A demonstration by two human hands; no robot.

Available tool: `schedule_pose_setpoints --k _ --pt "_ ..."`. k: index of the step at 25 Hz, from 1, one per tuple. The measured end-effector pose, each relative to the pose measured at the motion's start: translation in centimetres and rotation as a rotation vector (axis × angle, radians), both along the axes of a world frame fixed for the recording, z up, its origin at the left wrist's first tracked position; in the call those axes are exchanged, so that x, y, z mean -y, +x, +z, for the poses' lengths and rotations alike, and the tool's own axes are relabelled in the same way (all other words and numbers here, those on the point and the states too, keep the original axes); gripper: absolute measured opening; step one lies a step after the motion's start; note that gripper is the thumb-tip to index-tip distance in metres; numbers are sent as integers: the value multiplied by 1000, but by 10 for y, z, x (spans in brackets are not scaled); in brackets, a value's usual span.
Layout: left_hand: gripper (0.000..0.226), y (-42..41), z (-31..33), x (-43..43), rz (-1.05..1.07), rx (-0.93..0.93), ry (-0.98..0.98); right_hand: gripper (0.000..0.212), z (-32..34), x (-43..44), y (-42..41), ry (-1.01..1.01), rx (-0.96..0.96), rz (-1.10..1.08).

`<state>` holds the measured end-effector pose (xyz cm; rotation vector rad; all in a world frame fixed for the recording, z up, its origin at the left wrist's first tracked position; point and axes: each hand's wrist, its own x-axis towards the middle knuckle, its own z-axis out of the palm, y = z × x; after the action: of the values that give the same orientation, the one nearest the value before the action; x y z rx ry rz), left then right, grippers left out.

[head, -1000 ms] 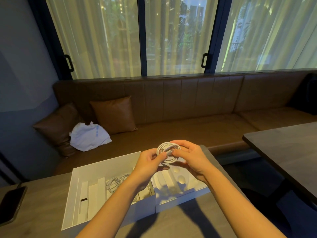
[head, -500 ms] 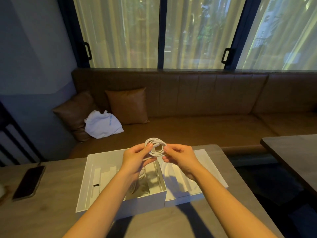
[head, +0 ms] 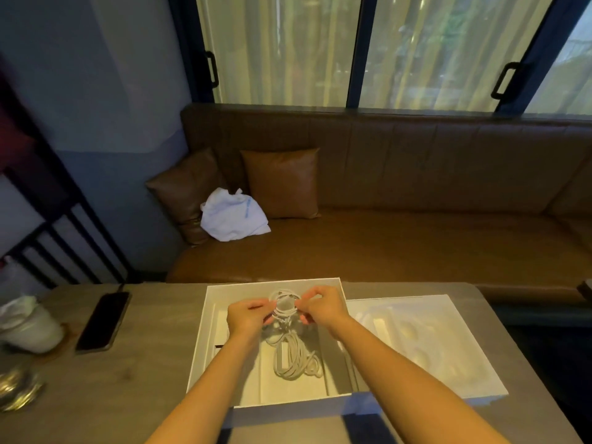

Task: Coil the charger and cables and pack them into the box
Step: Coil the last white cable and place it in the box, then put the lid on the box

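A small coil of white cable (head: 286, 303) hangs between both hands above the open white box (head: 205, 334). My left hand (head: 248, 318) pinches the coil's left side and my right hand (head: 322, 307) pinches its right side. Below them, on the box floor, lies a second bundle of white cable with a charger block (head: 293, 358), loosely wound. The box lid (head: 448, 341) lies open side up just right of the box, with a white moulded insert in it.
A dark phone (head: 104, 320) lies on the grey table (head: 112, 395) left of the box. A white cup (head: 28, 325) and a shiny glass object (head: 17, 389) stand at the far left. Behind the table runs a brown sofa (head: 384, 245) with cushions and a white bag (head: 232, 216).
Both hands have carried the small coil down and leftward, from above the lid side to over the box. The camera has tilted down and turned left.
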<state>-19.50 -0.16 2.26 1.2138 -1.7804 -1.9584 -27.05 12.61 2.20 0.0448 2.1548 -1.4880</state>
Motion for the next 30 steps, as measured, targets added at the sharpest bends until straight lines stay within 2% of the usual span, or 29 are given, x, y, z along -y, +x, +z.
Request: schedule_pose_setpoints --k 6,9,12,19,23,25,27,30 --pt "17 -21 -63 7 -53 191 -64 19 -54 9 -15 220 -31 10" --pt "6 -21 -74 3 -146 260 -258 15 -74 13 -14 309 -69 97" --pt "10 -19 -79 2 -233 259 -365 23 -82 15 -12 312 -94 126" --pt "9 -15 -67 10 -221 161 -353 37 -71 8 -7 222 -125 52" --pt "7 -13 -33 -8 -229 64 -379 19 -43 0 3 114 -165 -19" --pt "8 -14 -10 -31 -278 -28 -388 16 -24 -11 6 5 -186 -64" --pt "8 -16 9 -61 -367 -140 -425 18 -8 -31 4 -63 -290 -124" --pt "11 -15 19 -110 -583 -318 -610 18 5 -84 6 -30 -441 -297"
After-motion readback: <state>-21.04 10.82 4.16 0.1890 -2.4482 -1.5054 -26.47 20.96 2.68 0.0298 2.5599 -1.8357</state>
